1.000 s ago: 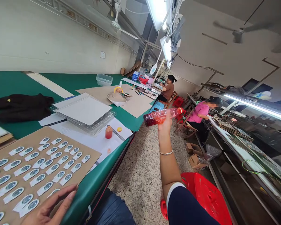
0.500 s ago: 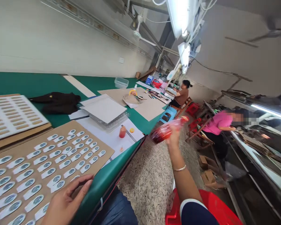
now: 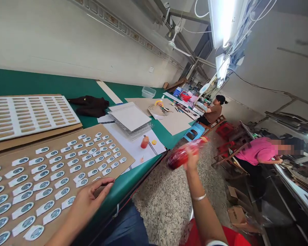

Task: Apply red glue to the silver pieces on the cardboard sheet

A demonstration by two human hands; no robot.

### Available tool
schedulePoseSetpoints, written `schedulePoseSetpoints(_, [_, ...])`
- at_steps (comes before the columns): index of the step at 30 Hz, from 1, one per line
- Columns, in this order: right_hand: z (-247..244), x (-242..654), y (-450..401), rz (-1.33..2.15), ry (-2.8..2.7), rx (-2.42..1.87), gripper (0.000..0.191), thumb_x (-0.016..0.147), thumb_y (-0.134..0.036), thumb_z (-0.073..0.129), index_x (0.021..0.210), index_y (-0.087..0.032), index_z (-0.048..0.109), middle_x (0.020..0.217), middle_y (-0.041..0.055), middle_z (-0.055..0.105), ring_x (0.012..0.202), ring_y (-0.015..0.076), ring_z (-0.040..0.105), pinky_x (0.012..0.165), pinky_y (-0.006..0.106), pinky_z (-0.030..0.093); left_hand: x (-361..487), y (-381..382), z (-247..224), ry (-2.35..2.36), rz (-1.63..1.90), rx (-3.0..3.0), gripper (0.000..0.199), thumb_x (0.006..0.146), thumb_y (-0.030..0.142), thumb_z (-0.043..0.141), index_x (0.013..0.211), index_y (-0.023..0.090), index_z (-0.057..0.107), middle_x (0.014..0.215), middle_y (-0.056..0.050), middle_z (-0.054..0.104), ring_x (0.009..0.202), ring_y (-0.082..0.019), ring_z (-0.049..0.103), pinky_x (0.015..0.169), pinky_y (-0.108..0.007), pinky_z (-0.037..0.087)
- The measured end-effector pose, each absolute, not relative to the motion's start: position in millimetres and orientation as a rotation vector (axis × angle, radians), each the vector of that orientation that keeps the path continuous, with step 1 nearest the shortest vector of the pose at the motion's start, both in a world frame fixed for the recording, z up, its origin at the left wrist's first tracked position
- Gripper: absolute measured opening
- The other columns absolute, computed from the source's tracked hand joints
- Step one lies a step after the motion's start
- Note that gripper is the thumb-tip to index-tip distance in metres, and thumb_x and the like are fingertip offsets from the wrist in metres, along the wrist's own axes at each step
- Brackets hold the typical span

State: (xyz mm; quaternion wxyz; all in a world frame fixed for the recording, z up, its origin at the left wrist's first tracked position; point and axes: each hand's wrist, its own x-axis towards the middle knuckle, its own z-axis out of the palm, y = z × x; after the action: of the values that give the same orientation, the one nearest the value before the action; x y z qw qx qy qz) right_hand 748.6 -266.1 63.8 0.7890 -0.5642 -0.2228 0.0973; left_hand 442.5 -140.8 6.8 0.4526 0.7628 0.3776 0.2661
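Observation:
My right hand is wrapped round a bottle of red liquid, held tilted over the floor beside the table; the bottle is blurred. My left hand rests at the table's front edge, fingers apart and holding nothing, next to a brown board. Rows of white pieces with dark round ends lie on that board. A small jar of red liquid stands on white paper, with a yellow ring-like cap beside it and a small pinkish item in front.
Stacked clear sheets, a dark cloth, a white tray and a clear box are on the green table. Beyond it are a blue stool, a person in brown, and a person in pink at the right. A red stool is below my right arm.
The camera view has turned, shifting the table and room to the right in the picture. My right hand still holds the bottle, and my left hand remains by the board.

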Motion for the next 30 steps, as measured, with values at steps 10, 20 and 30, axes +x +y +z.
schedulePoseSetpoints(10, [63,770,-273,0.199,-0.428,-1.197,0.021,0.060,-0.028,0.070,0.074,-0.022,0.056,0.060,-0.0048,0.061,0.051,0.0135,0.060,0.050,0.027,0.053,439,-136,0,0.972,0.688,1.963,0.036,0.073,0.055,0.057,0.090,0.027,0.072,0.093,0.001,0.073,0.086,-0.019,0.069,0.069,-0.017,0.054])
schedulePoseSetpoints(20, [57,761,-283,0.315,-0.446,-1.229,0.031,0.052,-0.025,0.075,0.077,-0.021,0.056,0.063,-0.0037,0.062,0.049,0.0149,0.059,0.046,0.030,0.053,442,-136,-7,1.005,0.707,1.949,0.037,0.072,0.056,0.058,0.089,0.026,0.072,0.094,0.001,0.073,0.085,-0.019,0.069,0.068,-0.016,0.054])
schedulePoseSetpoints(30, [62,759,-287,0.384,-0.486,-1.240,0.027,0.056,-0.030,0.071,0.077,-0.024,0.055,0.063,-0.0042,0.060,0.051,0.0157,0.059,0.050,0.032,0.054,442,-137,-7,1.047,0.680,1.886,0.041,0.070,0.059,0.057,0.090,0.027,0.072,0.094,0.002,0.073,0.090,-0.018,0.068,0.072,-0.017,0.053])
